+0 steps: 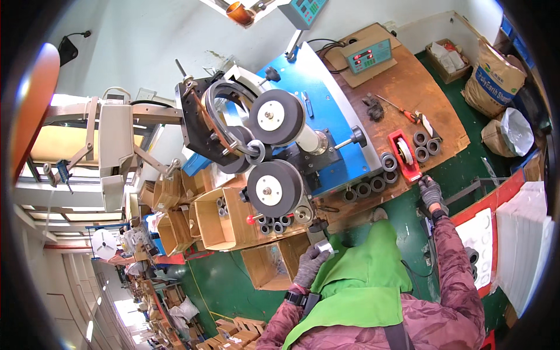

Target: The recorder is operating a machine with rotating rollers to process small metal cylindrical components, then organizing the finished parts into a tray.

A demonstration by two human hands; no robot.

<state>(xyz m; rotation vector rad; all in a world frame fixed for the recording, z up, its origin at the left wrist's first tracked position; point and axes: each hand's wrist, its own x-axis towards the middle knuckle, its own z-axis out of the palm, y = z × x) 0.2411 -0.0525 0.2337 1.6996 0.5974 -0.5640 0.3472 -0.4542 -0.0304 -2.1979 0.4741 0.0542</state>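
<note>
My left hand (310, 268), in a grey glove, is closed on a small silver-white piece (325, 247) in front of the green apron. Its exact shape is partly hidden by the fingers. Over to the right, my gloved right hand (432, 197) has its fingers drawn together at the near end of a red tape dispenser (413, 172) with a white roll. Whether a strip of tape lies between those fingers is too small to see. Dark grey rings (363, 189) line the table edge beside the dispenser, and several more (420, 139) lie to its right.
A winding machine with black rollers (274, 188) and a blue base (344, 137) fills the middle. A screwdriver (402, 111) and a teal display box (370, 55) lie on the brown table (443, 111). Cardboard boxes (219, 219) stand left; a white sheet stack (524, 233) is right.
</note>
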